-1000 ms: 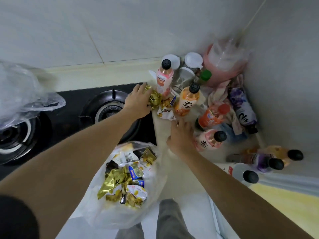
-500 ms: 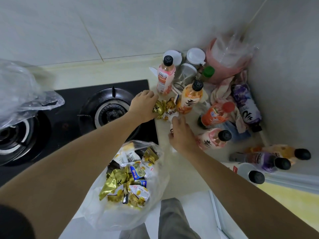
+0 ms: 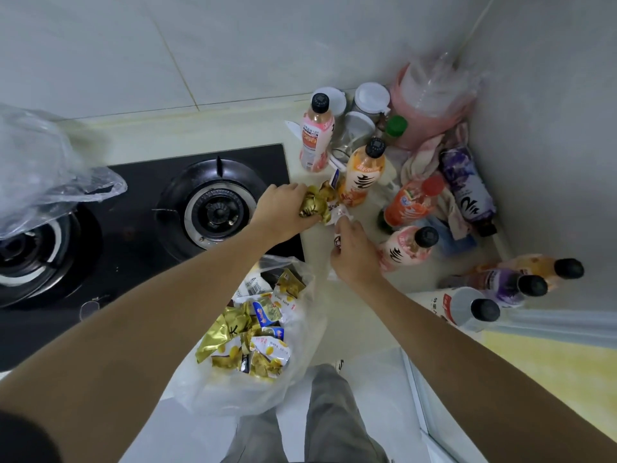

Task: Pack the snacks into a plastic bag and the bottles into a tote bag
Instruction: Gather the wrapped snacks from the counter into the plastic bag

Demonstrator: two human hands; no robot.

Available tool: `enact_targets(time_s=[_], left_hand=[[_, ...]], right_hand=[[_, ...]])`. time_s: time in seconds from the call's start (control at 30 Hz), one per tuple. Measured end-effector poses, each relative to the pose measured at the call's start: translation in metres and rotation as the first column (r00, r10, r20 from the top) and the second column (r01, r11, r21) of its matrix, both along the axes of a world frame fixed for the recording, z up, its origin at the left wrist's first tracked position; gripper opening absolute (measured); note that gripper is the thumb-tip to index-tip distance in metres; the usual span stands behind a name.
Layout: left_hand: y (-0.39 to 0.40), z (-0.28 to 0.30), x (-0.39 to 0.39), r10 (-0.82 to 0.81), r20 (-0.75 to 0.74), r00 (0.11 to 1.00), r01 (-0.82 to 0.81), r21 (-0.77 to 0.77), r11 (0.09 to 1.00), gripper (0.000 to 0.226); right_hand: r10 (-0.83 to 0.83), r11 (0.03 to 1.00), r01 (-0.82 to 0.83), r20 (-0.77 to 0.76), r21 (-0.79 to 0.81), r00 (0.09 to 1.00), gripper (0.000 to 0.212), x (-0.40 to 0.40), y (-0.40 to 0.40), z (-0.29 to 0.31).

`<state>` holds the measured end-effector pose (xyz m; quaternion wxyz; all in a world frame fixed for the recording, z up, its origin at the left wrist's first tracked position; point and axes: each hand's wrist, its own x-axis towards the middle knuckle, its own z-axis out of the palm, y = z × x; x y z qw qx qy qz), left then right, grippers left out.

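Head view, sole view on file. Left hand [image 3: 283, 208] at frame centre, closed around a bunch of gold wrappers [image 3: 312, 203] at the counter's [image 3: 337, 315] edge beside the hob [image 3: 143, 228]. Right hand [image 3: 355, 253] just below and right of it, fingers pinched on a small white packet [image 3: 339, 240]; hold looks light, exact contact partly hidden by the fingers. A few loose packets [image 3: 335, 195] remaining on the counter between the hands and the orange bottle [image 3: 362, 177].

Plastic bag [image 3: 253, 372] at lower centre, hanging off the counter front, mouth open upward, already well stocked with gold and white snacks [image 3: 250, 329]. Thin, translucent, slack; no hand on its rim at this moment.

Bottles crowded at right of frame: pink bottle [image 3: 315, 138] and the orange one upright at upper centre, a red-capped one [image 3: 412, 203] and another pink one [image 3: 405, 248] lying tilted, three more [image 3: 510, 285] lying at lower right. None packed. No tote bag identifiable in view.

Risks, as judged:
- Unsupported bag could slump or slide off the edge under added weight, spilling its contents.
- Overfull left fist could shed wrappers onto the hob or floor on the way to the bag.
- Knuckles close to the orange bottle; a careless sweep could topple it into its neighbours.
- Packets dropped near the burner [image 3: 217, 212] would pose a hazard if lit; no flame visible.

Second clear bag [image 3: 43, 168] at left of frame, over the far burner; purpose unclear.
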<state>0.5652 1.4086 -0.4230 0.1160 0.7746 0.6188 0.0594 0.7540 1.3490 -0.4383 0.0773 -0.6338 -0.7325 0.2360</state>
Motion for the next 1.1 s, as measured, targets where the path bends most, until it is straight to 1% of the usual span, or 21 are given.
enact_targets(time_s=[0.07,0.13,0.2,0.33,0.47,0.53,0.67,0.73,0.8,0.9,1.0,1.1], left_hand=[[-0.005,0.016,-0.003,0.057,0.098,0.994,-0.06,0.032,0.998,0.049],[-0.014,0.033,-0.01,0.142,0.146,0.979,-0.148,0.028,0.989,0.05],[-0.028,0.052,-0.02,0.246,0.154,0.957,-0.25,0.003,0.968,0.05],[-0.082,0.083,-0.048,0.426,0.171,0.888,-0.409,-0.128,0.904,0.053],[-0.152,0.102,-0.065,0.557,0.15,0.817,-0.512,-0.257,0.819,0.058],[-0.185,0.104,-0.066,0.592,0.114,0.798,-0.547,-0.275,0.79,0.063],[-0.233,0.1,-0.059,0.609,0.076,0.789,-0.561,-0.315,0.766,0.055],[-0.246,0.094,-0.057,0.61,0.07,0.789,-0.561,-0.32,0.763,0.052],[-0.25,0.088,-0.056,0.582,0.06,0.811,-0.54,-0.308,0.783,0.041],[-0.252,0.086,-0.055,0.563,0.056,0.824,-0.527,-0.29,0.799,0.026],[-0.254,0.085,-0.055,0.525,0.045,0.85,-0.5,-0.248,0.83,0.02],[-0.255,0.082,-0.056,0.528,0.086,0.845,-0.495,-0.249,0.833,0.021]], right_hand=[[-0.013,0.999,0.015,-0.047,0.036,0.999,0.029,-0.003,-0.003,0.008],[-0.028,0.997,0.036,-0.099,0.073,0.995,0.025,-0.007,-0.006,0.019],[-0.04,0.993,0.056,-0.151,0.101,0.988,0.023,-0.014,-0.012,0.034],[-0.034,0.993,0.066,-0.3,0.097,0.953,0.022,-0.039,-0.039,0.064],[0.04,0.997,-0.014,-0.341,0.079,0.939,0.024,-0.068,-0.081,0.079],[0.067,0.996,-0.045,-0.348,0.071,0.935,0.023,-0.079,-0.102,0.081],[0.152,0.987,-0.132,-0.273,0.088,0.95,0.02,-0.09,-0.131,0.079],[0.148,0.989,-0.14,-0.226,0.052,0.963,0.019,-0.091,-0.137,0.078],[0.13,0.991,-0.132,-0.179,-0.003,0.975,0.017,-0.09,-0.139,0.077],[0.144,0.989,-0.148,-0.112,-0.028,0.983,0.016,-0.086,-0.14,0.073],[0.17,0.984,-0.174,-0.097,-0.034,0.981,0.018,-0.085,-0.144,0.07],[0.17,0.985,-0.172,-0.113,-0.008,0.979,0.016,-0.084,-0.146,0.07]])
